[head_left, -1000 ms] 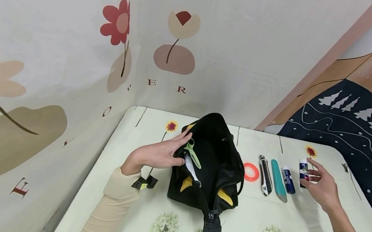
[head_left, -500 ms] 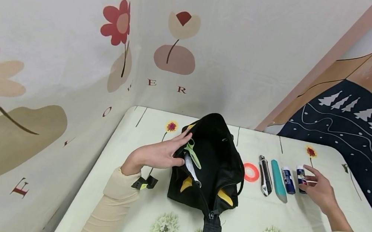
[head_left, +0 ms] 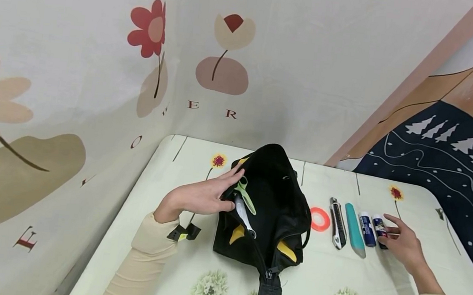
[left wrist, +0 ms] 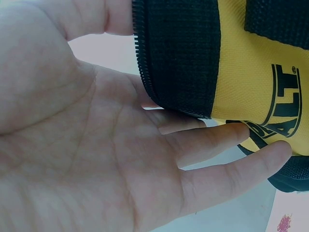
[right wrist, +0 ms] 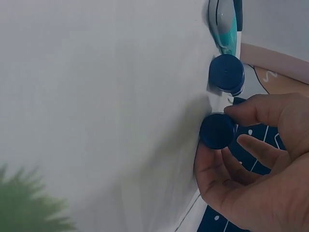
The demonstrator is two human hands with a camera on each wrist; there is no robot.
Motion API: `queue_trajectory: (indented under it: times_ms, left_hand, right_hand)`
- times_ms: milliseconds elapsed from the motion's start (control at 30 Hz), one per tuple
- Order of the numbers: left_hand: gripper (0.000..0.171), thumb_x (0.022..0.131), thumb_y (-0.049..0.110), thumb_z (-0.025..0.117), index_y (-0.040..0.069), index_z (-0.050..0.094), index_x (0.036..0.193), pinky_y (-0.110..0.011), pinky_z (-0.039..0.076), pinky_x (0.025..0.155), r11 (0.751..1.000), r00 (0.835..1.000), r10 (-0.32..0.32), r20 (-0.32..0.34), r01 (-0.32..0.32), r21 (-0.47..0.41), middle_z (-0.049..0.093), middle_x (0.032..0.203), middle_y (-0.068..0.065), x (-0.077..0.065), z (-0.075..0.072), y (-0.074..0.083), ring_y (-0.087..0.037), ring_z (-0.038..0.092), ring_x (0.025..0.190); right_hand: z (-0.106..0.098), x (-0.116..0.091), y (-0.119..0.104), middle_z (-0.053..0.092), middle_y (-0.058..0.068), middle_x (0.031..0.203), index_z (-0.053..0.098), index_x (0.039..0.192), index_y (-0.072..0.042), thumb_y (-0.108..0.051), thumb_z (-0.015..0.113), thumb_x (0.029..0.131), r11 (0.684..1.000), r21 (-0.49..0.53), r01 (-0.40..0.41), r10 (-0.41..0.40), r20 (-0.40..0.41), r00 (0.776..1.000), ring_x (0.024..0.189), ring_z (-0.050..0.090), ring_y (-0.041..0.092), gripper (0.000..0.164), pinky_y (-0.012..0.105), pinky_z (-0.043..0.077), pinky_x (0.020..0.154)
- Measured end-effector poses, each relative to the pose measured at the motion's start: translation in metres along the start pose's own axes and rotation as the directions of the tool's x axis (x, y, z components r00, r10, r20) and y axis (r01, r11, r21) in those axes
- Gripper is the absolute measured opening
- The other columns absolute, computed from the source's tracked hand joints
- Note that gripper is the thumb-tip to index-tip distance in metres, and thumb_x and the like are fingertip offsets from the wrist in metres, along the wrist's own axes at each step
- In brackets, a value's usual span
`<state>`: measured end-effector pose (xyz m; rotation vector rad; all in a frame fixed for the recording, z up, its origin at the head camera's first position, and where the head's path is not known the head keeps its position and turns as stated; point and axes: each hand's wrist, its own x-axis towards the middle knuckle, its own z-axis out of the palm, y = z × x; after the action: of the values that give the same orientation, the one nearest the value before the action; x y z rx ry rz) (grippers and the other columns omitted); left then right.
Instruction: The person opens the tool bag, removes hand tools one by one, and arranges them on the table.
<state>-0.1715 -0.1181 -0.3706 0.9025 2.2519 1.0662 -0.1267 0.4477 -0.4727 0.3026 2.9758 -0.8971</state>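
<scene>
A black and yellow tool bag (head_left: 262, 245) stands unzipped in the middle of the table. My left hand (head_left: 206, 196) holds its left rim, thumb on one side and fingers on the other; the left wrist view shows the zippered edge (left wrist: 141, 58) between them. Green-handled scissors (head_left: 245, 197) and a silvery-white item (head_left: 242, 212) lie just inside that rim. At the right, my right hand (head_left: 406, 244) pinches a blue glue stick (head_left: 379, 224) between thumb and fingers. Close to its left lies another blue glue stick (head_left: 367, 230); both round blue ends face the right wrist camera.
Left of the glue sticks are a long teal tool (head_left: 355, 231), a silver and black utility knife (head_left: 337, 223) and an orange ring (head_left: 319, 219) near the bag. A flower-printed cloth (head_left: 189, 280) covers the table. Printed wall fabric (head_left: 311, 78) rises behind.
My right hand has moved left and slightly down with the glue stick, bringing it beside the other one. The left hand and the tool bag have stayed put.
</scene>
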Motion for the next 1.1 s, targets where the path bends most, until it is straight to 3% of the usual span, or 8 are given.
queue_trajectory:
  times_ms: [200, 300, 433, 533, 600, 733, 933, 1100]
  left_hand:
    - [0.085, 0.109, 0.010, 0.058, -0.004, 0.007, 0.176, -0.057, 0.018, 0.134, 1.000, 1.000, 0.010, -0.001, -0.010, -0.009, -0.010, 0.185, -0.018, 0.000, 0.001, 0.000, -0.036, 0.002, 0.171]
    - [0.085, 0.109, 0.011, 0.057, -0.004, 0.007, 0.176, -0.057, 0.020, 0.134, 1.000, 1.000, 0.010, 0.000, -0.010, -0.010, -0.010, 0.185, -0.017, 0.000, 0.001, 0.000, -0.036, 0.002, 0.171]
    - [0.085, 0.109, 0.012, 0.057, -0.004, 0.007, 0.176, -0.057, 0.021, 0.133, 1.000, 1.000, 0.012, 0.000, -0.012, -0.008, -0.010, 0.185, -0.017, -0.001, 0.000, 0.000, -0.036, 0.003, 0.171]
    - [0.085, 0.109, 0.011, 0.057, -0.004, 0.007, 0.176, -0.056, 0.021, 0.133, 1.000, 1.000, 0.013, 0.004, -0.013, -0.009, -0.011, 0.185, -0.017, 0.000, 0.000, 0.000, -0.036, 0.003, 0.171]
    - [0.085, 0.109, 0.011, 0.057, -0.003, 0.006, 0.176, -0.056, 0.021, 0.133, 1.000, 1.000, 0.013, 0.005, -0.013, -0.010, -0.011, 0.185, -0.017, 0.000, 0.000, 0.000, -0.036, 0.002, 0.171]
    - [0.085, 0.110, 0.011, 0.057, -0.004, 0.006, 0.176, -0.057, 0.020, 0.134, 1.000, 1.000, 0.013, 0.006, -0.013, -0.005, -0.011, 0.185, -0.017, 0.000, 0.000, -0.001, -0.036, 0.001, 0.171]
    - [0.085, 0.110, 0.011, 0.058, -0.002, 0.006, 0.176, -0.056, 0.020, 0.134, 1.000, 1.000, 0.005, 0.007, -0.005, -0.001, -0.012, 0.185, -0.016, 0.000, 0.000, -0.001, -0.035, 0.001, 0.171]
    - [0.085, 0.109, 0.010, 0.057, -0.003, 0.006, 0.176, -0.057, 0.019, 0.134, 1.000, 1.000, 0.009, 0.002, -0.009, -0.006, -0.011, 0.185, -0.018, 0.000, 0.000, -0.001, -0.036, 0.000, 0.171]
  right_hand:
    - [-0.004, -0.001, -0.002, 0.070, 0.034, 0.121, 0.039, 0.160, 0.014, -0.010, 0.072, 0.103, 0.999, 0.001, -0.046, 0.046, 0.003, 0.999, 0.090, 0.053, -0.003, 0.070, 0.025, 0.052, 0.065]
    - [-0.006, -0.002, -0.003, 0.071, 0.034, 0.121, 0.039, 0.160, 0.014, -0.014, 0.070, 0.106, 0.998, 0.000, -0.068, 0.068, -0.012, 0.998, 0.088, 0.057, 0.001, 0.068, 0.026, 0.052, 0.065]
    - [-0.006, -0.003, -0.005, 0.069, 0.037, 0.124, 0.041, 0.159, 0.015, -0.014, 0.069, 0.107, 0.997, 0.000, -0.079, 0.078, -0.048, 0.996, 0.094, 0.072, 0.031, 0.065, 0.026, 0.052, 0.063]
    - [-0.007, -0.003, -0.009, 0.068, 0.040, 0.126, 0.042, 0.158, 0.015, -0.012, 0.068, 0.108, 0.997, -0.004, -0.083, 0.082, -0.081, 0.993, 0.111, 0.068, 0.053, 0.063, 0.025, 0.051, 0.062]
    - [-0.008, -0.002, -0.012, 0.067, 0.040, 0.126, 0.044, 0.158, 0.015, -0.013, 0.067, 0.108, 0.996, -0.011, -0.091, 0.089, -0.113, 0.990, 0.116, 0.065, 0.056, 0.061, 0.024, 0.048, 0.062]
    - [-0.007, -0.002, -0.022, 0.068, 0.038, 0.125, 0.050, 0.155, 0.012, -0.014, 0.068, 0.108, 0.996, -0.014, -0.093, 0.089, -0.192, 0.977, 0.112, 0.065, 0.052, 0.056, 0.021, 0.044, 0.062]
    - [0.002, -0.006, -0.046, 0.071, 0.035, 0.121, 0.060, 0.149, 0.009, -0.010, 0.069, 0.107, 1.000, 0.002, -0.005, 0.005, -0.293, 0.956, 0.106, 0.067, 0.044, 0.047, 0.010, 0.039, 0.064]
    - [0.005, -0.010, -0.071, 0.072, 0.031, 0.120, 0.065, 0.147, 0.005, -0.010, 0.070, 0.107, 0.997, 0.017, 0.076, -0.065, -0.343, 0.937, 0.088, 0.057, -0.003, 0.043, 0.005, 0.042, 0.065]
